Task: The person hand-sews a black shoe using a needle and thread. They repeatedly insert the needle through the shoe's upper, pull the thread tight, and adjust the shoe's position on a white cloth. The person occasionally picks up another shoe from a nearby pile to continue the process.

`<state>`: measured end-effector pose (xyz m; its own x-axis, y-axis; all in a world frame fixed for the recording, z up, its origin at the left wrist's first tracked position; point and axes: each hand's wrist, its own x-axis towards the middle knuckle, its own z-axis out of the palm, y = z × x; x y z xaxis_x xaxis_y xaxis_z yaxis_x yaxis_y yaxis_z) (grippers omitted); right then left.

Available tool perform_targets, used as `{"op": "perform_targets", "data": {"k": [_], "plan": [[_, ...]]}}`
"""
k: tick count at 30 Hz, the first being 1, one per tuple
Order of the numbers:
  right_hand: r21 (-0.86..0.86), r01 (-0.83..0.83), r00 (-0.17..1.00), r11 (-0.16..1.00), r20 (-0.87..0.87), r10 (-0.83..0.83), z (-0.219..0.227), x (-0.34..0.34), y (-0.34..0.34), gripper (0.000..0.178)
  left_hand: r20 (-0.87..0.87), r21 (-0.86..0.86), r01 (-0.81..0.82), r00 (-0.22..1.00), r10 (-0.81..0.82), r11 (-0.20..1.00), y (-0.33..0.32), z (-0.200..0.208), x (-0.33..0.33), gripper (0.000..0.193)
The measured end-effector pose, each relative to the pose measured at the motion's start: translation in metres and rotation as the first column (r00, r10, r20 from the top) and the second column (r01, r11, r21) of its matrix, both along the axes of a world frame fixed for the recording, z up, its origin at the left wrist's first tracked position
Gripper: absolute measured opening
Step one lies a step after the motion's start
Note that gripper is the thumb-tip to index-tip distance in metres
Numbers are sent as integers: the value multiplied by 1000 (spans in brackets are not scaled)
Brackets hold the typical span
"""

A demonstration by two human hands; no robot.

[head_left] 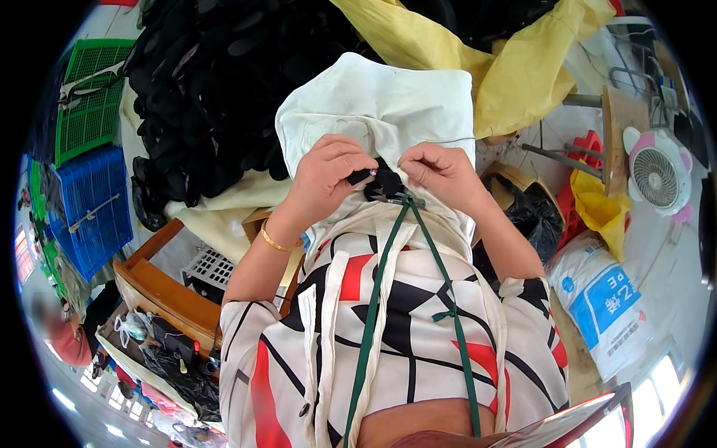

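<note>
My left hand (328, 177) is closed, thumb and fingers pinching a small black cloth piece with a light pinkish spot near the fingertips. My right hand (446, 174) is closed in a pinch just across from it; whatever it grips, if anything, is hidden or too fine to see. Between the hands more black cloth (387, 180) lies over my lap. Right below it, a small dark metal tool (396, 199), perhaps thread snips, hangs on a green cord (380, 299) from my neck. A white apron (373, 89) covers my lap under both hands.
A large heap of black soft pieces (216, 89) rises ahead on the left, with yellow cloth (515, 82) ahead on the right. A wooden drawer (168, 287) and blue crate (91, 209) stand left. On the right are a fan (659, 175), a stool (624, 127) and a white sack (601, 299).
</note>
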<state>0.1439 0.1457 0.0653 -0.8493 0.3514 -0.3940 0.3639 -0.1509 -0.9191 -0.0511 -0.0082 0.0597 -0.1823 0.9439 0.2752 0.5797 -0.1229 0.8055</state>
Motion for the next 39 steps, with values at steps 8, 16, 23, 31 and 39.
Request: {"op": "perform_targets", "data": {"k": [8,16,23,31,39], "plan": [[277,-196,973,941,-63,221,11,-2,-1,13,-110,46,17,994,-12,999,-5,1,2,25],[201,-216,966,955,-96,239,9,1,0,15,-73,18,5,997,-4,1000,-8,3,4,31],[74,-220,963,973,-139,229,3,0,-3,13,61,22,8,998,-9,1000,-9,4,7,24],[50,-202,961,978,-183,208,2,-1,-13,9,170,14,11,985,-13,1000,-13,7,12,25],[-300,-192,980,935,-105,167,-2,2,-18,17,185,20,28,982,-31,999,-12,10,17,23]]}}
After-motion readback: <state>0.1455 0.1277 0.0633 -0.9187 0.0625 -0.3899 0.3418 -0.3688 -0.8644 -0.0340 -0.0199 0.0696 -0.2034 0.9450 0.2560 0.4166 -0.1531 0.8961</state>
